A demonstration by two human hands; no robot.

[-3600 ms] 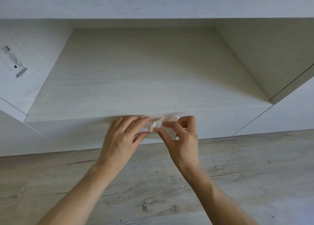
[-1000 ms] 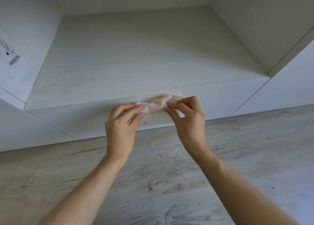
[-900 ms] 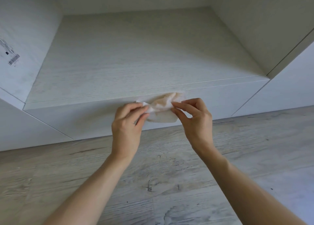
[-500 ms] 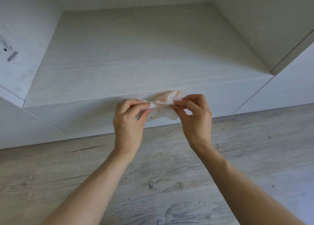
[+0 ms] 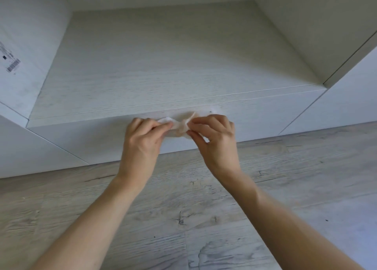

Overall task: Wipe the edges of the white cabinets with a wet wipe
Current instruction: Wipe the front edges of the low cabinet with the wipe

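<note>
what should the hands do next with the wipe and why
Probably finish refolding, then press the wet wipe onto the cabinet's front edge. Both the left hand and right hand pinch it bunched up, just in front of the edge, not wiping.

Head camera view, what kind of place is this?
Probably a room in a home: an open white cabinet with a barcode label stands on a grey wood-look floor.

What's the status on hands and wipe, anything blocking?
Left hand and right hand: both pinching the wet wipe, bunched between them. Wipe in front of the cabinet's front edge; contact unclear. Nothing in the way.
</note>
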